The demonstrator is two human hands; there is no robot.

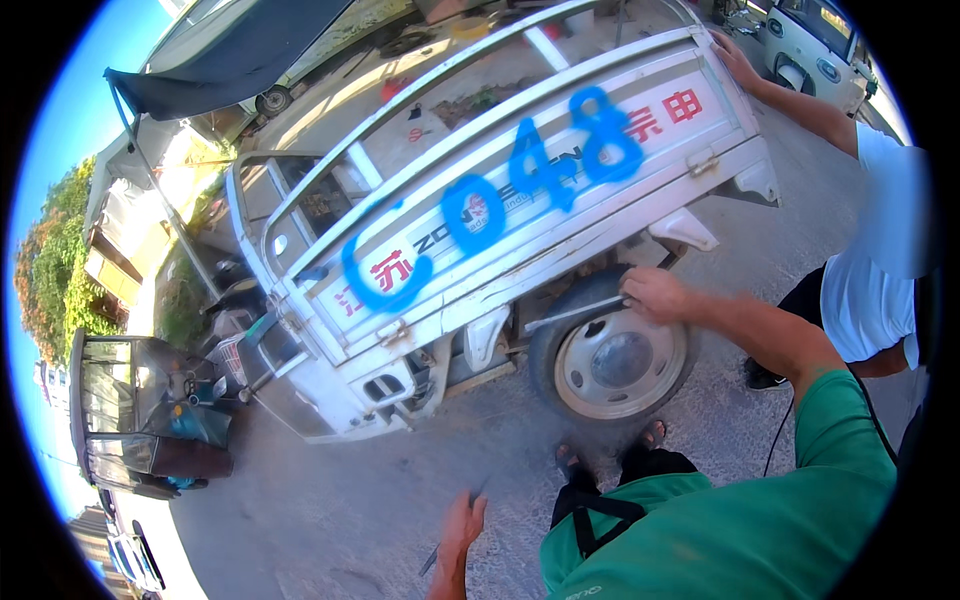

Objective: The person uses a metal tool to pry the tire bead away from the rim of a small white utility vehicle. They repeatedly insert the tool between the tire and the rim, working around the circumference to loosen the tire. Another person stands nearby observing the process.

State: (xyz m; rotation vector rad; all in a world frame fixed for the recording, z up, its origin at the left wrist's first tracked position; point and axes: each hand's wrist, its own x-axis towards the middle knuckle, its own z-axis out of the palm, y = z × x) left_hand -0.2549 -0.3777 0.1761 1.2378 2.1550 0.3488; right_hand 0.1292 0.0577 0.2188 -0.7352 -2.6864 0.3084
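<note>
In the head view, the person's right hand (652, 294) has its fingers curled closed around one end of a thin pale bar (575, 314). The bar slants across the upper part of a wheel (620, 362), its free end pointing left; whether it touches the tyre, I cannot tell. The left hand (462, 520) hangs low, fingers closed about a thin dark rod (431, 560) that shows on both sides of the fist.

The wheel belongs to a white cargo vehicle, whose side panel (520, 240) carries the writing: red characters at both ends, black Latin letters between, and a large letter and digits hand-painted over them in blue. Small pale lettering sits low on the person's green shirt (720, 530).

The panel's lower edge runs above the wheel, with a metal latch (704, 162) near its right end. At the right, a co-worker's hand (735, 65) rests at the panel's upper corner. Grey pavement (330, 510) stretches left of the left hand, towards a parked covered three-wheeler (150, 410).
</note>
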